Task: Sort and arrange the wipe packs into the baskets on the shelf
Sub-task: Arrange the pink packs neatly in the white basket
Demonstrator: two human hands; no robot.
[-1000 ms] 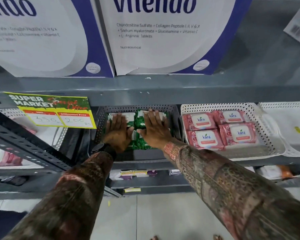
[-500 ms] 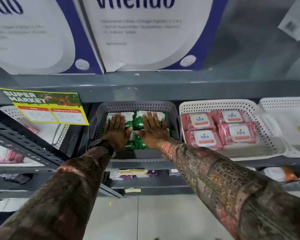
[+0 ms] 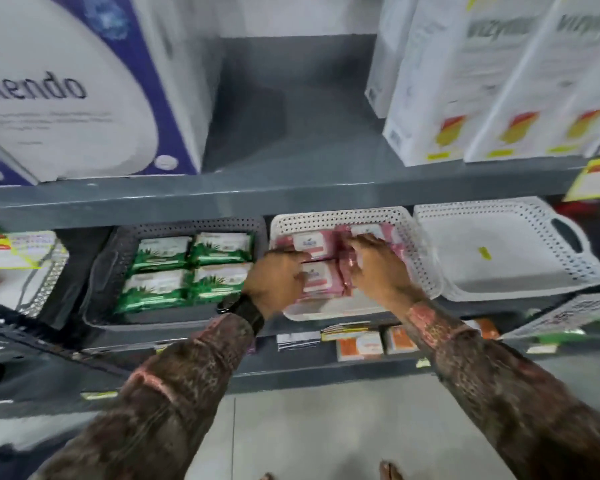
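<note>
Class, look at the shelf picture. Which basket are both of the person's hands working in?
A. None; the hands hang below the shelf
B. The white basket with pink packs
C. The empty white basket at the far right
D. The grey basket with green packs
B: the left hand and right hand both rest on the pink wipe packs inside the white basket.

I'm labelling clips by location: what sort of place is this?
Most likely a shop aisle: metal shelving, yellow price tags, and baskets of wipe packs being arranged.
</note>
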